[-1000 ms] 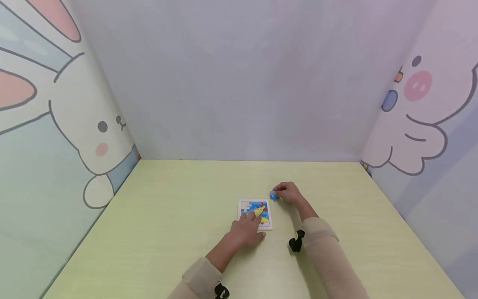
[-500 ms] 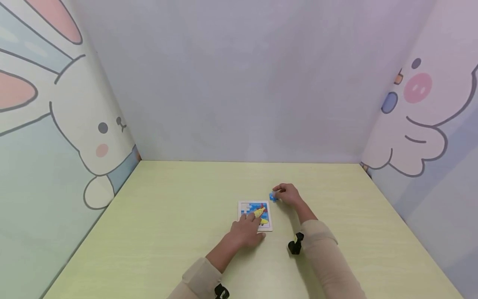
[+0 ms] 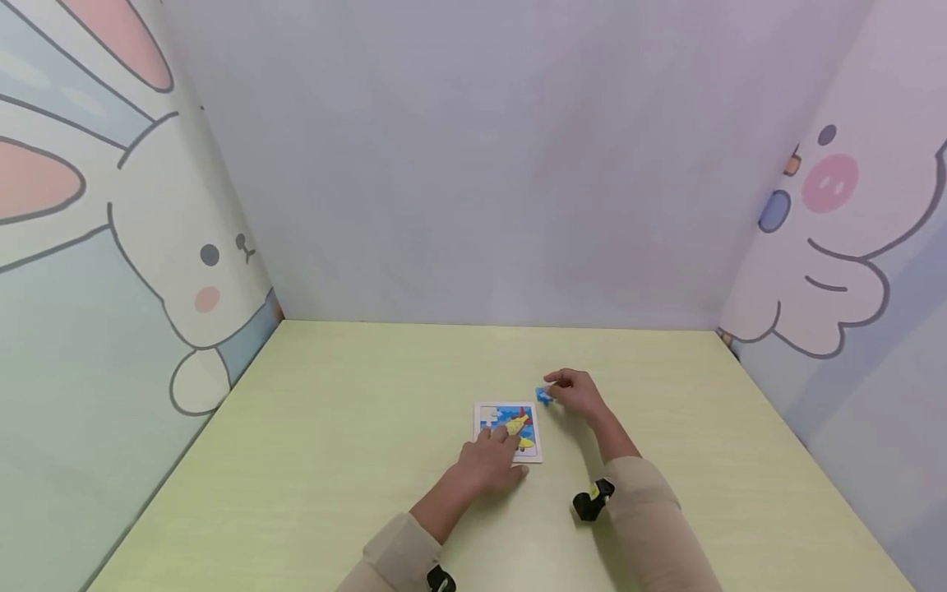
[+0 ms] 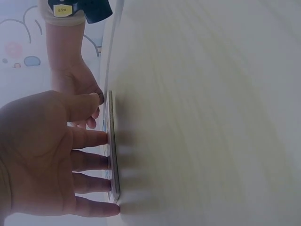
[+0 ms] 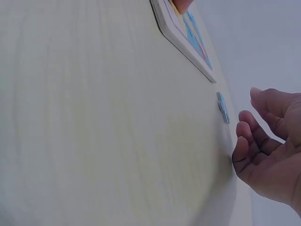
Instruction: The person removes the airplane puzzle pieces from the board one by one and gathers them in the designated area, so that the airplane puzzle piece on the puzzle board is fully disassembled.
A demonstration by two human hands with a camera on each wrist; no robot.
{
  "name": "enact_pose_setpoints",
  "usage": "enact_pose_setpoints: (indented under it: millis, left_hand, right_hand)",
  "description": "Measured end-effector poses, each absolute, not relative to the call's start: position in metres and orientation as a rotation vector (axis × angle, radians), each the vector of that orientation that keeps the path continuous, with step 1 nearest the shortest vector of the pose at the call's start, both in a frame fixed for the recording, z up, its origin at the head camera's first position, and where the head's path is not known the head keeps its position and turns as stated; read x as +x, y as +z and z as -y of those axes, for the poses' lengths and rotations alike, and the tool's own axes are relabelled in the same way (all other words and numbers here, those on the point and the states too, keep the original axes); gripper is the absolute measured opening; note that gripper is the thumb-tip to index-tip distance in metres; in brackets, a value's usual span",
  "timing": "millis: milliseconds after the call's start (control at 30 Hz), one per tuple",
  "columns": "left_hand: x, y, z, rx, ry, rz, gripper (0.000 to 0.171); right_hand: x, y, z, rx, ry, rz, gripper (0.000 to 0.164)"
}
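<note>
A small jigsaw puzzle (image 3: pixel 525 440) in a white frame lies on the table, its picture a yellow and red plane on blue. Its upper-left part shows bare pale board. My left hand (image 3: pixel 488 464) rests over the lower part with spread, straight fingers; in the left wrist view the fingertips (image 4: pixel 101 162) press on the puzzle. Just beyond the frame's upper right corner lies a blue puzzle piece (image 3: pixel 543 396). My right hand (image 3: pixel 579 395) hovers beside it, fingers loosely bent. In the right wrist view the piece (image 5: pixel 223 107) sits on the table, a little apart from the fingertips (image 5: pixel 244 115).
The pale yellow-green table (image 3: pixel 355 386) reaches back to a plain light wall (image 3: pixel 473 164). A rabbit drawing (image 3: pixel 185 247) covers the left wall, a pig drawing (image 3: pixel 829 222) the right. Black wrist cameras (image 3: pixel 592 500) sit on the sleeves.
The head view has shifted slightly, so everything sits a little lower in it. My right forearm has moved a little to the right; my left hand stays on the puzzle.
</note>
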State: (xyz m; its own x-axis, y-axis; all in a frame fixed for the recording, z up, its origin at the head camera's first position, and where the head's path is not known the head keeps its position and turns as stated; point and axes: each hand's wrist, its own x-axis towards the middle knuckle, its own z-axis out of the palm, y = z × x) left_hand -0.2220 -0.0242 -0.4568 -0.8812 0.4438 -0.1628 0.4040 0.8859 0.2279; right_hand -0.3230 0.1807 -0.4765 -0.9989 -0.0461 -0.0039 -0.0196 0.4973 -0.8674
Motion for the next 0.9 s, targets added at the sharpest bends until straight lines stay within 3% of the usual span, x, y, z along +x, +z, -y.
enact_pose_setpoints:
  millis: [900]
  left_hand:
    - [-0.222,-0.458,0.025,0.64,0.276,-2.82,0.058]
  right_hand:
    - [-0.31,-0.473,-0.143,-0.326,-1.592,-2.57,0.026]
